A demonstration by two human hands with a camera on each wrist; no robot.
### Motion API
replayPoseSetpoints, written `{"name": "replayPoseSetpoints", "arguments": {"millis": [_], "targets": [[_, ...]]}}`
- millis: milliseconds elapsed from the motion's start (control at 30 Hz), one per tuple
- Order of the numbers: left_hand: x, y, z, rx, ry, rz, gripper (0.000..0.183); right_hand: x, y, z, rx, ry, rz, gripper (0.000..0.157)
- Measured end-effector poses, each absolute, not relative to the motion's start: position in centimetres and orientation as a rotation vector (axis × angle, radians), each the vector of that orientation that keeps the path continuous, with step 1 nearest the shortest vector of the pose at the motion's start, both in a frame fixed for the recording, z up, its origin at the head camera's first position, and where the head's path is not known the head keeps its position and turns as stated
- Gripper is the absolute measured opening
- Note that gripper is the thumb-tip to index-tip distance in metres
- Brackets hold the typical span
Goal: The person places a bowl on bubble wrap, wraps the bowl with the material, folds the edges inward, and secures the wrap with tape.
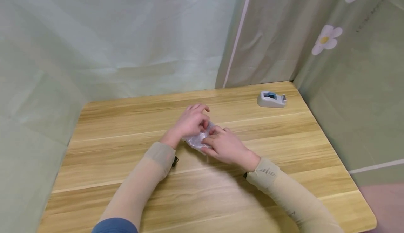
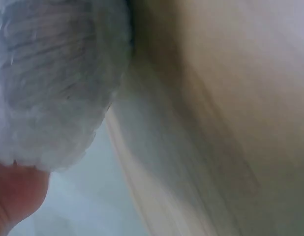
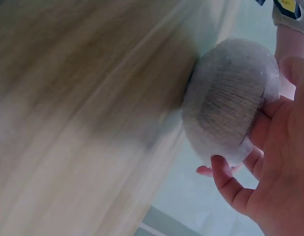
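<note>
A small bundle in clear bubble wrap lies near the middle of the wooden table. Through the wrap, a greyish, ridged or stacked-looking content shows in the right wrist view; its kind cannot be made out. My left hand bends over the bundle's far left side, thumb and forefinger pinching the plastic. On the near right side, my right hand grips it with bent fingers, the thumb on its near edge. The left wrist view shows the wrapped bundle close up, with part of a digit below it.
A grey tape dispenser with a blue-cored roll stands at the table's far right corner. Pale green curtains hang behind and beside the wooden table.
</note>
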State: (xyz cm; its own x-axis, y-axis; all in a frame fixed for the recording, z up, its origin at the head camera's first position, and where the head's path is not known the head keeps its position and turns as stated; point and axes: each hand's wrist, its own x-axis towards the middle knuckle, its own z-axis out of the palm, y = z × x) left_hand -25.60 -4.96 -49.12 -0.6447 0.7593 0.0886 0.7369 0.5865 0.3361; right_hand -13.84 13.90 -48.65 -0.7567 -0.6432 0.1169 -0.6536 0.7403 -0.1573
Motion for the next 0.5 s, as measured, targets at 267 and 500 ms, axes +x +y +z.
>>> {"name": "replayPoseSetpoints", "arguments": {"millis": [267, 500], "targets": [[-26.2, -6.7, -48.1, 1.165, 2.524, 0.675, 0.03, -13.8, 13.4, -48.7, 1.041, -2.896, 0.261, 0.04], [-25.5, -5.9, -48.2, 1.12, 2.513, 0.699, 0.037, -13.8, 13.7, -49.1, 1.043, -2.876, 0.333, 0.039]]}}
